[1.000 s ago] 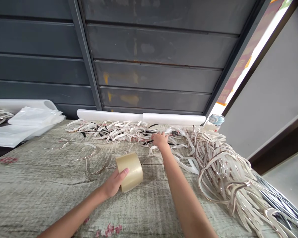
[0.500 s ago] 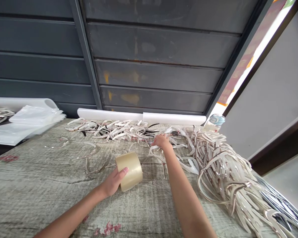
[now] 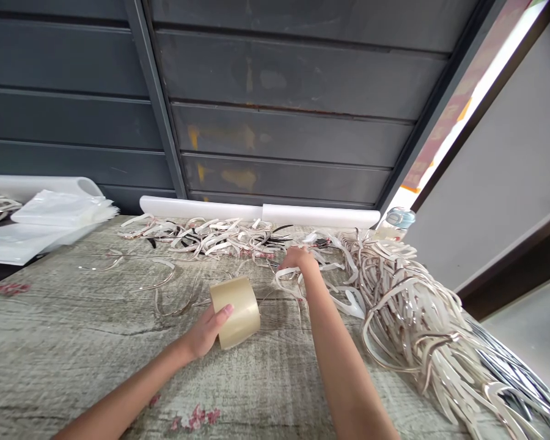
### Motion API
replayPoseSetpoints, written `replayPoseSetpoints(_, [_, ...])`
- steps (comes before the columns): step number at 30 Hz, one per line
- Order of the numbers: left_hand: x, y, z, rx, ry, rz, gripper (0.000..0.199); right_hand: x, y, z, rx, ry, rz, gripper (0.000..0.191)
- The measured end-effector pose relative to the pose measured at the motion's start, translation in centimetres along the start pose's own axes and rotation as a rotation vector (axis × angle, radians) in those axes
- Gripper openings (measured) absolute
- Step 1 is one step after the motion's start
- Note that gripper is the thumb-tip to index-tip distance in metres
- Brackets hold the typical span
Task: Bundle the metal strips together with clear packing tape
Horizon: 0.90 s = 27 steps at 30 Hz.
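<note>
My left hand (image 3: 206,332) grips a wide roll of clear, yellowish packing tape (image 3: 238,310), fingers inside its core and thumb on the outer face. The roll is tilted just above the wood-patterned tabletop (image 3: 132,366). Farther off, my right hand (image 3: 299,259) reaches down among loose white and shiny strips (image 3: 229,239) that lie in a tangled row. Its fingers are mostly hidden by the back of the hand, so whether they hold a strip cannot be made out. A white looped strip (image 3: 286,282) lies close under that hand.
A thick bundle of white and silvery strips (image 3: 412,305) runs down the right side, near a clear container with a bluish top (image 3: 398,221). White rolled sheets (image 3: 321,216) line the back edge against dark panels (image 3: 275,85). Plastic bags (image 3: 59,211) lie at far left.
The view has shifted slightly. My left hand still holds the tape roll in nearly the same spot, and my right hand stays at the strips, its fingers a little more tucked down.
</note>
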<state>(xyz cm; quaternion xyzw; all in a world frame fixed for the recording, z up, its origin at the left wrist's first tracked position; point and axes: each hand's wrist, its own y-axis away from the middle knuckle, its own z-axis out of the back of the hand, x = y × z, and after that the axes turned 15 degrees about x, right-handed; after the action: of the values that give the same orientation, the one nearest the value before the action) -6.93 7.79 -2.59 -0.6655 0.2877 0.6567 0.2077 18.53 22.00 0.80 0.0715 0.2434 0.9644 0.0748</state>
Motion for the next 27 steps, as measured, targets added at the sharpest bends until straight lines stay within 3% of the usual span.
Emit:
replayPoseSetpoints(5, [0.4,0.0,0.3,0.06,-0.003,0.042,0.064,0.1,0.6,0.5,0.093,0.026,0.008,0.04])
replayPoseSetpoints(17, [-0.1,-0.1,0.1,0.084,-0.057,0.043,0.081,0.9,1.0,1.0,0.149,0.053,-0.081,0.043])
replayPoseSetpoints(27, [-0.2,-0.1,0.1,0.053,-0.083,0.042,0.074,0.7,1.8,1.1,0.162,0.027,-0.012,0.04])
